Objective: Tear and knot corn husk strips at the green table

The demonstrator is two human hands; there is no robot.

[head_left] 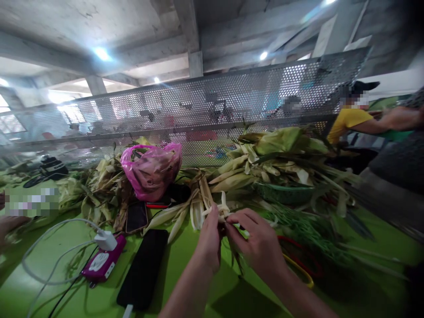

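Both hands meet above the green table, working on a bundle of pale corn husk strips [222,204]. My left hand [210,236] is closed round the base of the bundle, its thumb pointing up. The fingertips of my right hand [254,229] pinch the bundle's right side; exactly which strand lies in the pinch is hidden. Long dry corn husks [205,190] lie just behind the hands. A large heap of corn husks [278,145] rises at the back right, over a green basket [285,193].
A phone [144,269] lies plugged in left of my arms, beside a purple power strip [104,260]. Behind are another phone [136,217] and a pink plastic bag [152,170] of husks. A perforated metal screen [205,106] bounds the back. A person in yellow [351,119] is at right.
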